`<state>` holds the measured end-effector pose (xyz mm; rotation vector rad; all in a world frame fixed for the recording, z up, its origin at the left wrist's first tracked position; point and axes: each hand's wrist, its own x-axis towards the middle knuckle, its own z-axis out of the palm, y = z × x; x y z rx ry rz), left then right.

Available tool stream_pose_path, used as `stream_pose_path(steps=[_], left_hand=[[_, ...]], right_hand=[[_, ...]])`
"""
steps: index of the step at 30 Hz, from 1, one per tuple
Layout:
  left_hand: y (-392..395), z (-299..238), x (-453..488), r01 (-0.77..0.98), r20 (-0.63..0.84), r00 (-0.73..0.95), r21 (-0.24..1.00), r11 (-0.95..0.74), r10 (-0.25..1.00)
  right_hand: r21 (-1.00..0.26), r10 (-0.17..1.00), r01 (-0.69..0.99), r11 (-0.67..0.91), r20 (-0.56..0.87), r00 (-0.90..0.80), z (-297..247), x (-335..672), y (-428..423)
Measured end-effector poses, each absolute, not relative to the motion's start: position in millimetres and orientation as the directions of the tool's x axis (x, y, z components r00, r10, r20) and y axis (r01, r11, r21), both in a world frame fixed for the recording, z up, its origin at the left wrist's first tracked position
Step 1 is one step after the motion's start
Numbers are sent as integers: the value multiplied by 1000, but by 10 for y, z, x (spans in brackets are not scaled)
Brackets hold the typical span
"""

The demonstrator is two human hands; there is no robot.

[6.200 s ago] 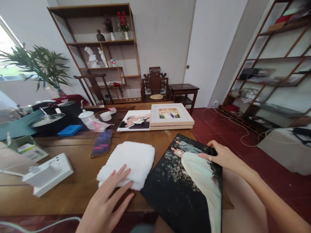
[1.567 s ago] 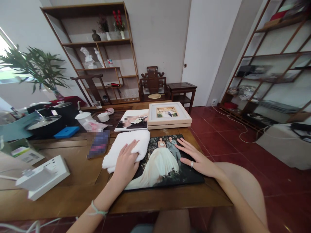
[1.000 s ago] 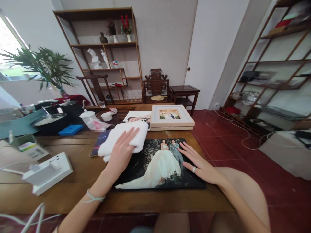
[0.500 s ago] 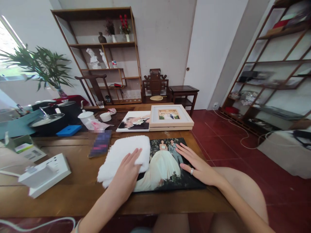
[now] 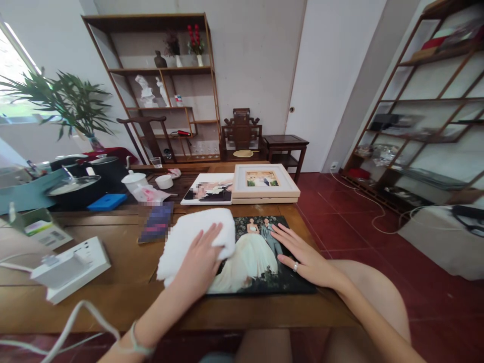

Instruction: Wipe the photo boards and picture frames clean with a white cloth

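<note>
A white towel (image 5: 181, 237) covers the left part of a wedding photo panel (image 5: 245, 272) lying flat near the table's front edge. My left hand (image 5: 202, 259) rests on the towel with its fingers stretched out flat, pressing from above. On the panel's right side lies my right hand (image 5: 304, 259), fingers spread and a ring on one of them. Its fingertips are beside the pictured figure in a grey suit. The towel hides the panel's left end.
Behind the panel are a white-edged photo print (image 5: 207, 189) and light wooden picture frames (image 5: 266, 196). To the left stand a white power strip (image 5: 77, 275), an opened small box (image 5: 41, 229), a blue block (image 5: 108, 201), a white teapot (image 5: 134, 181) and a dark pan (image 5: 73, 191).
My left hand and the towel have shifted slightly away from me and to the right over the panel. My right hand stays nearly in place. A white cable shows more at lower left.
</note>
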<state>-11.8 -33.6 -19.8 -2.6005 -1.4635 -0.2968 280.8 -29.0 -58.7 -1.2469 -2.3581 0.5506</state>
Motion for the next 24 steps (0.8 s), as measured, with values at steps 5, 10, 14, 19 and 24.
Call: stream_pose_path(steps=[5, 10, 14, 19, 24], left_hand=[[73, -47, -286, 861, 163, 509, -75, -504, 845], [-223, -248, -289, 829, 229, 557, -98, -551, 798], [-786, -582, -215, 835, 505, 504, -78, -545, 700], [-1181, -581, -84, 771, 457, 574, -22, -636, 680], [-802, -305, -7, 799, 314, 574, -13, -601, 756]], right_hand=[[-522, 844, 678, 517, 179, -506, -601, 2813, -287], [-530, 844, 672, 518, 190, -501, -598, 2809, -293], [-517, 842, 678, 522, 185, -507, -598, 2808, -298], [-507, 842, 687, 520, 170, -512, -576, 2807, -300], [-512, 835, 676, 530, 178, -520, -576, 2809, -290]])
